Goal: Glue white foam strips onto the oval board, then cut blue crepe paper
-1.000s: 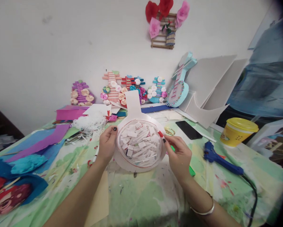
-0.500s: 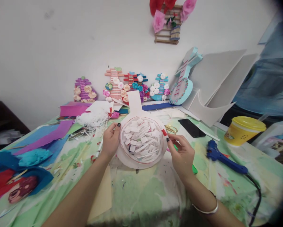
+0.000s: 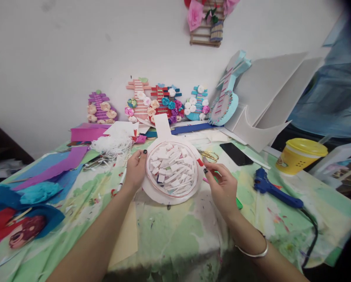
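Observation:
A white board cutout (image 3: 144, 187) with a rounded body and a straight neck is held at a tilt over the table. White paper scraps (image 3: 172, 169) fill a round area on its body, ringed by a thin reddish line. On its left edge, my left hand (image 3: 135, 168) is closed, thumb on top and the other fingers partly hidden behind. At the right edge, my right hand (image 3: 224, 186) pinches a small red-ended, pen-like thing (image 3: 200, 162) whose full shape is hidden. Gold-handled scissors (image 3: 210, 156) lie just behind that hand.
To the right are a black phone (image 3: 236, 153), a blue glue gun (image 3: 276, 192) with its cord, and a yellow-lidded cup (image 3: 301, 156). White string (image 3: 113, 141) and coloured paper (image 3: 54, 168) cover the left. Decorated guitar shapes (image 3: 165, 103) line the wall.
The view has shifted slightly, with the background sitting higher. The cutout and both hands appear a little further left, the cutout tilted slightly more to the left. Both grips stay the same.

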Demonstrator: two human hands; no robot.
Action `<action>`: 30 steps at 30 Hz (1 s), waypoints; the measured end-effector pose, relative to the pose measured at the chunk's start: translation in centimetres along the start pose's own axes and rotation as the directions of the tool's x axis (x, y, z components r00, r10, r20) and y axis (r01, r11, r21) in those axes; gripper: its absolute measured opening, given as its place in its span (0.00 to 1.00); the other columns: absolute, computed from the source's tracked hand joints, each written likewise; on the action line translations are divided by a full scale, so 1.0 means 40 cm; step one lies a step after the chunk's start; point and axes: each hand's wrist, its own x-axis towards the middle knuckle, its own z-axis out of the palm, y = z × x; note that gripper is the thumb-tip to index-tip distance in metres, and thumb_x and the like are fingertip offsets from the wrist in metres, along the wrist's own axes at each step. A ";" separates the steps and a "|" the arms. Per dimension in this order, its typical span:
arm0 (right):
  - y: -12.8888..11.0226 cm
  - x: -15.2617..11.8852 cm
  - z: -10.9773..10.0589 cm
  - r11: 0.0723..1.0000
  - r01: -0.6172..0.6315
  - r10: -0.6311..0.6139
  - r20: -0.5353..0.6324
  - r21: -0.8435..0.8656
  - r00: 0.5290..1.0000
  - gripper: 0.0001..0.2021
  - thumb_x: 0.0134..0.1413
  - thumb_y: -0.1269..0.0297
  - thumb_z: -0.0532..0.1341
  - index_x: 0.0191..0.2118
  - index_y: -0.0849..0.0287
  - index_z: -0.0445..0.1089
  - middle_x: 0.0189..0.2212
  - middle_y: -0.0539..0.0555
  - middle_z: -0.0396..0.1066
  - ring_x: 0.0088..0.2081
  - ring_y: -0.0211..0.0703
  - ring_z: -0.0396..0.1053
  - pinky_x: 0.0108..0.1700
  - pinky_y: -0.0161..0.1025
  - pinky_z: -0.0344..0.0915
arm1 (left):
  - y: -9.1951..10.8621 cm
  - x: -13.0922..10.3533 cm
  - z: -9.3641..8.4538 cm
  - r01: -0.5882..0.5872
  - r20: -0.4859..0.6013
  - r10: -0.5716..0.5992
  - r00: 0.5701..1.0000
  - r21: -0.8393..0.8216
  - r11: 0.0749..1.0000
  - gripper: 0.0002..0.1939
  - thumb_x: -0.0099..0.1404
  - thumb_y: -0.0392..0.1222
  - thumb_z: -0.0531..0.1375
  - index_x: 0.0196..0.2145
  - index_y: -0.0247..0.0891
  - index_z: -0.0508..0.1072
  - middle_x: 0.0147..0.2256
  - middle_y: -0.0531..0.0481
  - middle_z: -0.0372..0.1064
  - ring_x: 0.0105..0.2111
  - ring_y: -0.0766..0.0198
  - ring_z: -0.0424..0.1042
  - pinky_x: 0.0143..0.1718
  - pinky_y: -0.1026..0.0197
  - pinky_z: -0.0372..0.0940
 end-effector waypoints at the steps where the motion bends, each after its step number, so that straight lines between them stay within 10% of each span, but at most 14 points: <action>1: 0.000 0.001 0.000 1.000 0.012 -0.012 0.007 -0.004 1.000 0.07 0.53 0.68 0.58 0.38 0.57 0.72 0.36 0.54 0.69 0.36 0.41 0.68 0.41 0.43 0.68 | -0.003 0.001 0.000 0.004 -0.001 -0.004 1.000 -0.002 1.000 0.18 0.62 0.54 0.53 0.30 0.35 0.69 0.25 0.52 0.66 0.27 0.64 0.64 0.29 0.64 0.58; 17: 0.001 0.005 0.017 0.840 0.530 -0.478 0.306 -0.114 0.824 0.14 0.56 0.75 0.54 0.38 0.52 0.74 0.30 0.54 0.70 0.34 0.42 0.64 0.37 0.43 0.65 | -0.005 -0.001 0.006 0.030 -0.012 -0.030 0.999 -0.007 1.000 0.18 0.59 0.56 0.55 0.26 0.36 0.68 0.23 0.53 0.65 0.24 0.65 0.62 0.25 0.65 0.56; 30: 0.006 0.010 0.024 0.788 0.599 -0.532 0.330 -0.145 0.780 0.18 0.55 0.78 0.52 0.38 0.49 0.74 0.32 0.54 0.71 0.35 0.42 0.63 0.37 0.44 0.65 | -0.013 0.000 0.006 0.038 0.046 -0.037 0.998 -0.032 0.999 0.19 0.59 0.56 0.56 0.28 0.36 0.70 0.21 0.53 0.65 0.22 0.66 0.62 0.23 0.65 0.55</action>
